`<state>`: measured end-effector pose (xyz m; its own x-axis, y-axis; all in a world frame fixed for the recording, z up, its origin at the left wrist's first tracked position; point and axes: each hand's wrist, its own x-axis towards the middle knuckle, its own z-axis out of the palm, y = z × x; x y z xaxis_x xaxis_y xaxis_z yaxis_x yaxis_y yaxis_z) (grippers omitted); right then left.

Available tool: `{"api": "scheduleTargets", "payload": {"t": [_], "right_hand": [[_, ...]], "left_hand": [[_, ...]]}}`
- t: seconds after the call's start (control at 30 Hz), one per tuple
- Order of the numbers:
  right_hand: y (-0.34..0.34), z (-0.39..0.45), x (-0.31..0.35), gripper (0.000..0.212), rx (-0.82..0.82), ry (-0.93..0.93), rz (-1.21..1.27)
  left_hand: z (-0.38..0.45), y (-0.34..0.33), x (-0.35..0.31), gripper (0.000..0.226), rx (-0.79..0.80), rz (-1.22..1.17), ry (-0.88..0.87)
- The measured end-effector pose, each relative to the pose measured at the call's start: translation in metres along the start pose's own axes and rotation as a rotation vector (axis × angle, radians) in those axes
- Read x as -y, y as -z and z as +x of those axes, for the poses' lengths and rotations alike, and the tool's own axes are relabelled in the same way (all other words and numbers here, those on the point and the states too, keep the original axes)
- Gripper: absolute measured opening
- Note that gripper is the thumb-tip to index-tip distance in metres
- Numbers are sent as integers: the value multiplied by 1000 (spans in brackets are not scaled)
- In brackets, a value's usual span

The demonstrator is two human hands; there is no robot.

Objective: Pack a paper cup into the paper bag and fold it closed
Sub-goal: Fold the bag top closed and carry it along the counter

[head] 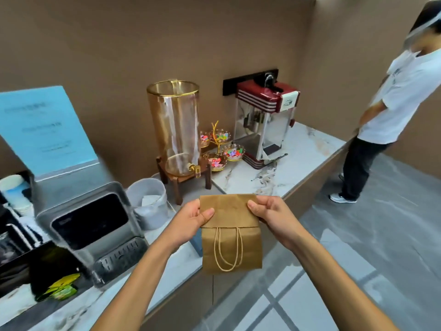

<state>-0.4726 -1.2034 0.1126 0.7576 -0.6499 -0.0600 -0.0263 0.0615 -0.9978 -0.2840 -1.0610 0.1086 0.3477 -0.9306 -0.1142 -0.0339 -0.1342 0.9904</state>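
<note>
A flat brown paper bag [231,235] with twine handles hangs in the air above the counter's front edge, its top flap folded over. My left hand [191,218] pinches the bag's upper left edge, thumb on the front. My right hand [267,212] pinches the upper right edge the same way. A stack of white paper cups [14,189] stands at the far left behind the machine.
A marble counter [298,161] carries a silver machine [88,225], a white bucket [150,201], a glass drink dispenser [175,130] on a wooden stand, candy bowls [222,151] and a red popcorn maker [265,123]. A person [386,111] stands at the right on the tiled floor.
</note>
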Motion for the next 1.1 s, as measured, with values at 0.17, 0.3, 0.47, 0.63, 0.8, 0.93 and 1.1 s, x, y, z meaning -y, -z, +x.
{"api": "scheduleTargets", "payload": {"t": [0.17, 0.3, 0.47, 0.63, 0.8, 0.93, 1.1], "right_hand": [[54, 12, 4, 23, -76, 9, 8], [91, 32, 5, 23, -153, 21, 4], [145, 79, 7, 23, -169, -4, 12], [197, 142, 1, 23, -205, -31, -25], [258, 181, -1, 29, -314, -50, 1], [319, 209, -1, 20, -374, -39, 28], [406, 244, -5, 47, -292, -106, 35]], "left_hand": [[54, -39, -12, 22, 28, 20, 6], [105, -62, -17, 23, 58, 3, 8], [178, -85, -22, 21, 77, -26, 28], [269, -98, -16, 18, 98, -15, 52], [354, -136, -26, 20, 130, 3, 31], [414, -176, -34, 23, 121, -21, 19], [484, -229, -40, 21, 134, -35, 20]]}}
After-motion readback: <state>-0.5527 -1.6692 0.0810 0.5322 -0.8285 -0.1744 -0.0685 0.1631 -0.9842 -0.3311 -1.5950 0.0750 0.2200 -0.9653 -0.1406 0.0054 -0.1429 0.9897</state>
